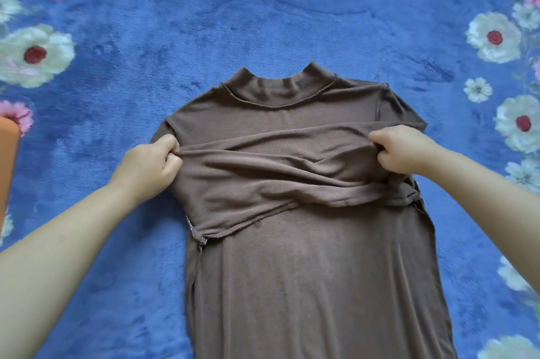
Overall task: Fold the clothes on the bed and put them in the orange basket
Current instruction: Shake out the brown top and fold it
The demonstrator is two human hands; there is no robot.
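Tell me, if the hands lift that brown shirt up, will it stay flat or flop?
Probably flop: the brown shirt already bunches into soft wrinkles where the left hand and right hand pinch it. It looks thin, so likely light. It should not slide much on the fuzzy blue blanket.

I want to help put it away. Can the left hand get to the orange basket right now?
Probably not yet. The left hand is busy pinching a fold of the brown shirt. The basket sits beside that arm with only blanket between, so once it lets go, it likely could.
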